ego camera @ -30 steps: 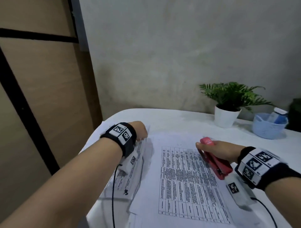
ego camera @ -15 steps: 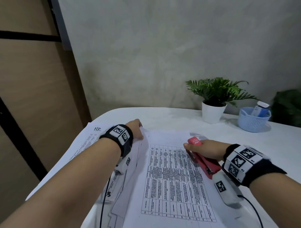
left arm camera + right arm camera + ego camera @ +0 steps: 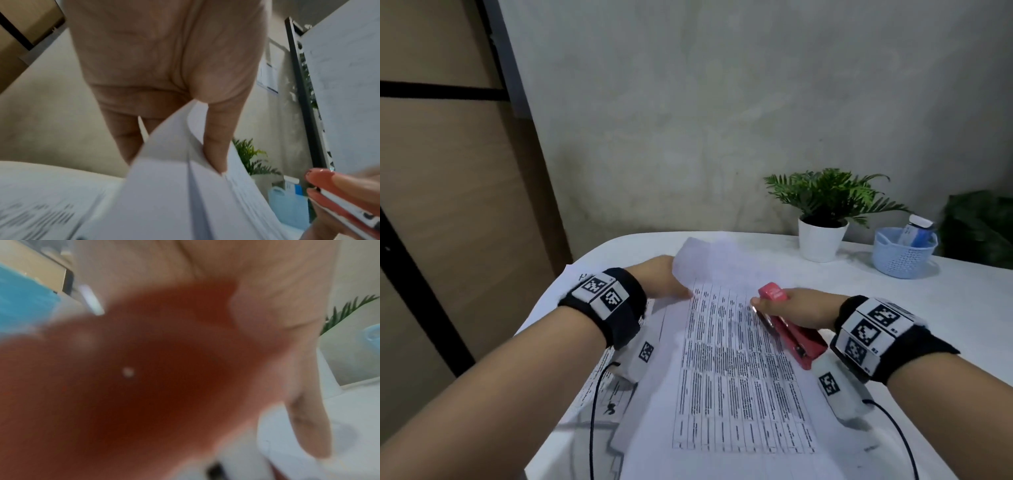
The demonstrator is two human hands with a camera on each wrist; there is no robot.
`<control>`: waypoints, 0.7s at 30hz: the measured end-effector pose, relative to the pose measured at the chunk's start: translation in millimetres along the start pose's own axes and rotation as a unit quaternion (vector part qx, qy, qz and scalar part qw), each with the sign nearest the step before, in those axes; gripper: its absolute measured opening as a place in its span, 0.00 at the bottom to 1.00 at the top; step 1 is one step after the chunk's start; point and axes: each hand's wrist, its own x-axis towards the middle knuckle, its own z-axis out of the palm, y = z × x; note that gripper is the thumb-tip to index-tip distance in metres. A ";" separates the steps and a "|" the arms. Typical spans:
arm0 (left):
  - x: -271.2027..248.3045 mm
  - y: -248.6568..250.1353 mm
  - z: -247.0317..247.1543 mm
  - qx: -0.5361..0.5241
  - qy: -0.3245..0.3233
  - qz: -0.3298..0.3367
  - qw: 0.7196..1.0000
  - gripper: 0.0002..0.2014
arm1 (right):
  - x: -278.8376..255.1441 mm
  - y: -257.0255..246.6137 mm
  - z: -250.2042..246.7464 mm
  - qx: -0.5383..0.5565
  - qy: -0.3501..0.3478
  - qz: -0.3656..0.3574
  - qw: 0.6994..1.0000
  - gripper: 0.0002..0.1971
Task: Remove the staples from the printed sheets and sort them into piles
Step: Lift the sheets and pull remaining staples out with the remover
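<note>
- The printed sheets [image 3: 739, 370] lie on the white worktop [image 3: 962, 308] toward its left end, long axis running from the near edge toward the far edge, with the table of text facing up and its top rows farthest from the person.
- At the far left corner of the sheets the top page [image 3: 709, 260] is curled up off the stack; in the left wrist view that lifted corner [image 3: 170, 162] fans apart from the pages below.
- The left hand [image 3: 657, 282] reaches forward low over the left edge of the sheets and pinches the raised corner, thumb on one side and fingers [image 3: 218, 146] on the other.
- The right hand [image 3: 801, 308] is wrapped around a red stapler [image 3: 791, 329]. The stapler's long axis runs diagonally, its nose toward the far left over the right part of the sheets and its hinge back toward the wrist.
- The right wrist view is blurred, mostly a red mass.
- More papers [image 3: 599, 387] lie under the left forearm near the worktop's left edge.
- A potted plant [image 3: 822, 219] and a blue basket [image 3: 904, 253] stand along the far edge.
</note>
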 end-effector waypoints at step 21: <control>-64.4 17.5 -54.0 -0.549 0.228 0.146 0.791 0.09 | -77.1 -23.9 -53.3 0.424 0.379 -0.268 0.778 0.10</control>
